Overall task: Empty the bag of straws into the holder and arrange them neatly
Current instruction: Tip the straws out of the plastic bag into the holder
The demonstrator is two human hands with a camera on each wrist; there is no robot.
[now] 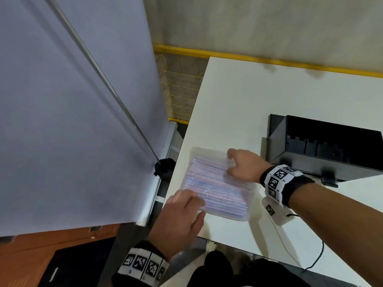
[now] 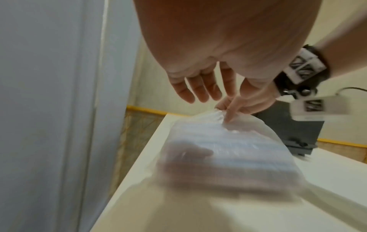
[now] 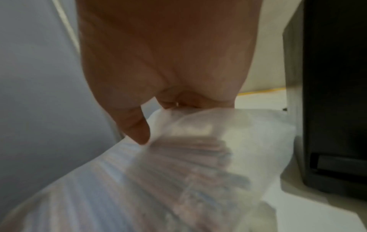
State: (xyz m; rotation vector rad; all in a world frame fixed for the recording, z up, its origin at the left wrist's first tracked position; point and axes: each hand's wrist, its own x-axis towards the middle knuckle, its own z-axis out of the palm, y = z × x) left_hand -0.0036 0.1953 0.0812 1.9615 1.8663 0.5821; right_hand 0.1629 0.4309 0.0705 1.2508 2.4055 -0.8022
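Head cam first: the bag of straws [image 1: 215, 185] lies flat near the left edge of the bench [image 1: 238, 96], toward the near corner. My right hand [image 1: 242, 165] has its fingers curled onto the far end of the bag, pinching the plastic there, I reckon to find the opening. My left hand [image 1: 180, 220] comes in at the near end with its fingers resting on the plastic; I'd say it's pinning the bag so it doesn't slide off the edge. The holder [image 1: 327, 146] is the black box toward the right side of the bench, open on top and apart from the bag, so tipping the straws in looks like a short trip.

Left wrist cam: my left fingers [image 2: 198, 89] hang straight and relaxed above the bag [image 2: 228, 150], not gripping anything. Beyond them the right hand [image 2: 248, 102] bunches the far end of the plastic, and the holder [image 2: 298, 130] stands behind it.

Right wrist cam: pretty blurry, but the right fingers [image 3: 137, 125] are tucked in with the gathered plastic of the bag [image 3: 198, 149] right under the palm. The holder [image 3: 333, 109] is just beside it on the right.
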